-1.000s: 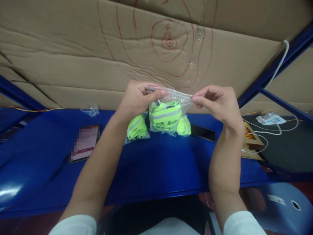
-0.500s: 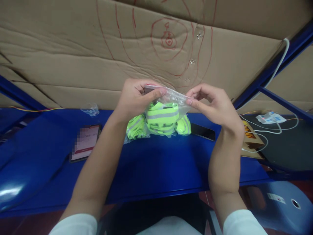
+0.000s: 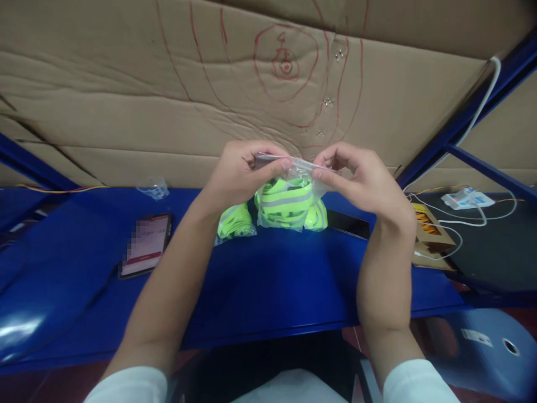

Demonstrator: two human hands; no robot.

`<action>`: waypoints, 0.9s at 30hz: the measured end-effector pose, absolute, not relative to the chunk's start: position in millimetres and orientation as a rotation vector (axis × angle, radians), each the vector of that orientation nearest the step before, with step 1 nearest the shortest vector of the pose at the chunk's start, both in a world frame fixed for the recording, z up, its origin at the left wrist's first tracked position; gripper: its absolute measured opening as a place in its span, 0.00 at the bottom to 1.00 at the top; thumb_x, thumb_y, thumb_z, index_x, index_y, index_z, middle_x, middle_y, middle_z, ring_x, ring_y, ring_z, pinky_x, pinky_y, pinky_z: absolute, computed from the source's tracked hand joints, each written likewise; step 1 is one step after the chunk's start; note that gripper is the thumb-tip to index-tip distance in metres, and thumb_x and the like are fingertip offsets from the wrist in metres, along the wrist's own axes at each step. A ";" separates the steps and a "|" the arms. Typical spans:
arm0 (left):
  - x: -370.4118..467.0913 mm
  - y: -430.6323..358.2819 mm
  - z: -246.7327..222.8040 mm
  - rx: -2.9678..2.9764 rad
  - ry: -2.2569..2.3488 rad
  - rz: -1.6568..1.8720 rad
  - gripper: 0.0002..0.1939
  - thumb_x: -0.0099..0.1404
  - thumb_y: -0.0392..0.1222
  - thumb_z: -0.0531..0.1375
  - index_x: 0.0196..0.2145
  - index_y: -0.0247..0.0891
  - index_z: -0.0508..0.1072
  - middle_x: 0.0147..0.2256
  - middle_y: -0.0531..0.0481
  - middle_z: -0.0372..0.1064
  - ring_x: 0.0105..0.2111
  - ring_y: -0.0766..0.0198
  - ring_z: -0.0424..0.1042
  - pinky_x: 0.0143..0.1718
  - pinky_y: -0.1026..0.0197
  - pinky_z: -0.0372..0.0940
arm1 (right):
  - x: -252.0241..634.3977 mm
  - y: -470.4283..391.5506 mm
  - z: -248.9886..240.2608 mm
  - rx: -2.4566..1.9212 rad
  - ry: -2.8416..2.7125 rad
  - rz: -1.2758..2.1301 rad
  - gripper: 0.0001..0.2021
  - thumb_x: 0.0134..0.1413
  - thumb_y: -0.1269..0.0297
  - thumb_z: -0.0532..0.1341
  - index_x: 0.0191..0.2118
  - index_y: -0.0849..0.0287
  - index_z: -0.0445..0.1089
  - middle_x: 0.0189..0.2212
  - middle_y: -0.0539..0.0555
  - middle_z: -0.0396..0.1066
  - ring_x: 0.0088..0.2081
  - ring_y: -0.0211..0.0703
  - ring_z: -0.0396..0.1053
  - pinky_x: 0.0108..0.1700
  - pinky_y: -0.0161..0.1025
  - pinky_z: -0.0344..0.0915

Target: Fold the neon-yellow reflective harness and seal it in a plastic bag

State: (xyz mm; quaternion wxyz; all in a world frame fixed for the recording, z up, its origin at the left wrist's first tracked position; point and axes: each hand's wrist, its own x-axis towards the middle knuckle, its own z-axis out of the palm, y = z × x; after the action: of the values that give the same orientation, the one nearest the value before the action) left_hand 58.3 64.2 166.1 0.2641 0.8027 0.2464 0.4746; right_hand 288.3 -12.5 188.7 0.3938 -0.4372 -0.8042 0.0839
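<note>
Between my hands hangs a clear plastic bag (image 3: 302,172) with a folded neon-yellow reflective strap (image 3: 285,202) inside. My left hand (image 3: 251,168) pinches the bag's top edge on the left, thumb toward me. On the right, my right hand (image 3: 350,173) pinches the same edge between thumb and fingers. Behind and below it, another bagged neon-yellow strap (image 3: 235,221) lies on the blue table, partly covered by my left wrist. A further neon-yellow bundle (image 3: 318,216) shows at the right, partly hidden by the held bag.
A dark phone (image 3: 349,224) lies right of the bundles. On the left are a tablet with a lit screen (image 3: 146,243) and a crumpled clear plastic piece (image 3: 154,188). White cables (image 3: 457,222) and a cardboard box (image 3: 432,229) lie at the right. A cardboard wall (image 3: 126,123) stands behind.
Both hands have come closer together along the bag's top edge, mainly by my left hand shifting right. The held bag has moved slightly right and turned a little.
</note>
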 end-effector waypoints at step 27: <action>54.2 84.2 153.0 2.356 0.717 0.821 0.10 0.65 0.46 0.64 0.38 0.38 0.81 0.35 0.50 0.78 0.35 0.64 0.73 0.38 0.63 0.64 | 281.0 8.6 173.1 -1.304 -2.157 0.319 0.05 0.62 0.64 0.62 0.36 0.60 0.71 0.30 0.51 0.73 0.31 0.39 0.66 0.37 0.38 0.56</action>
State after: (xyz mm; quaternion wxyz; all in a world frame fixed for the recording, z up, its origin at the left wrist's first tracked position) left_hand 54.2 84.2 153.0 0.2694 0.8741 0.2659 0.3044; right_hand 281.0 8.6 173.1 0.2960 -0.4901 -0.8111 0.1198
